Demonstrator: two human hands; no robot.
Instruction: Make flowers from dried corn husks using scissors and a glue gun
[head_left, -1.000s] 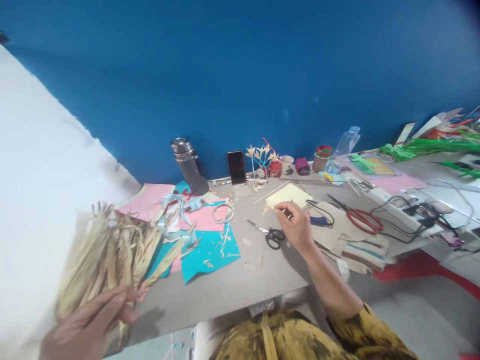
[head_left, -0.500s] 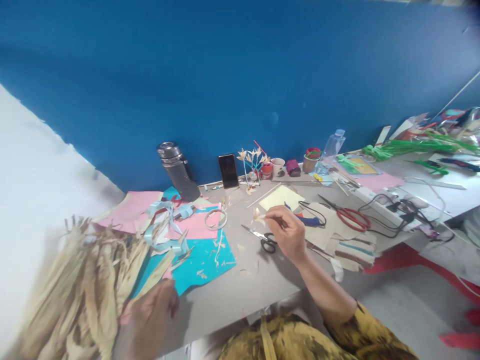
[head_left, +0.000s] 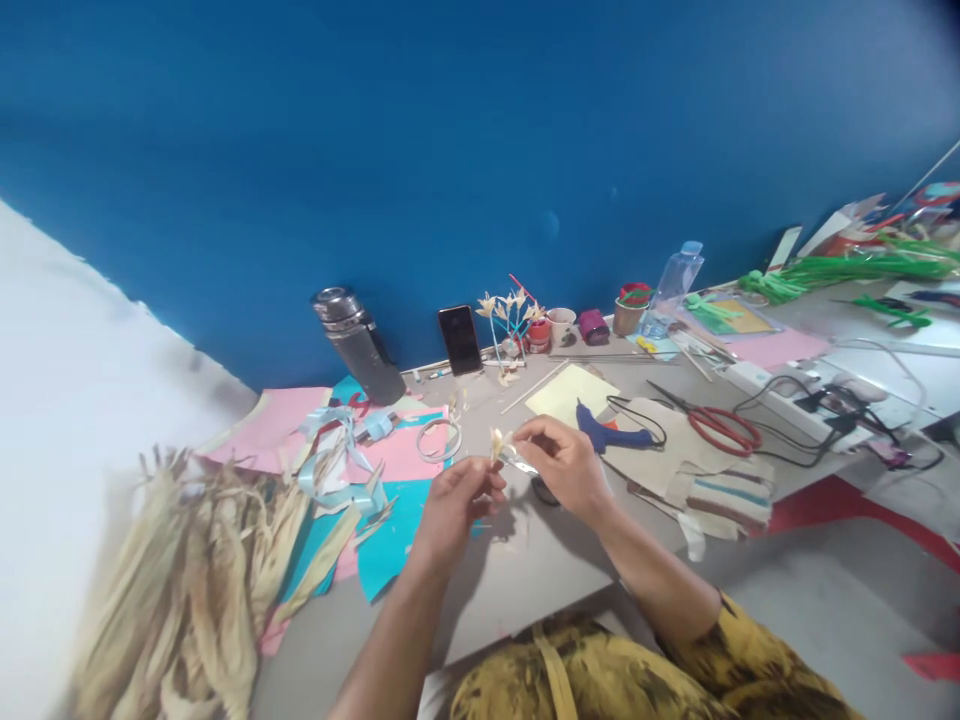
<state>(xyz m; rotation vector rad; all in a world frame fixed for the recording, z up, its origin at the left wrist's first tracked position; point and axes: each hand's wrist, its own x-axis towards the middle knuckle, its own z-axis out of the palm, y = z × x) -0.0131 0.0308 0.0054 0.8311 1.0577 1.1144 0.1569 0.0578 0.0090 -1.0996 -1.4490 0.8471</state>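
A small cream flower (head_left: pixel 496 443), seemingly of dried husk, is held up over the middle of the table. My left hand (head_left: pixel 456 505) pinches it from below, fingers closed at its base. From the other side my right hand (head_left: pixel 568 468) has thumb and fingertips pinched at the flower's petals. Scissors with black handles (head_left: pixel 545 491) lie beneath my right hand, partly covered by it. At the back, several similar flowers (head_left: pixel 512 308) stand on thin pale and blue stems. A bundle of dried husks (head_left: pixel 199 590) lies at the left.
A dark flask (head_left: pixel 360 345) and a phone (head_left: pixel 460 340) stand near the wall. Ribbon (head_left: pixel 341 490), a tape ring (head_left: pixel 439 440) and coloured paper lie left. At right are a blue glue gun (head_left: pixel 615 432), red-handled scissors (head_left: pixel 724 430), a folded cloth (head_left: pixel 727 495) and a power strip (head_left: pixel 780 400) with cables.
My left hand has come from beside the husks to the middle and taken hold of the flower's base. My right hand stays at the flower. The view has shifted slightly.
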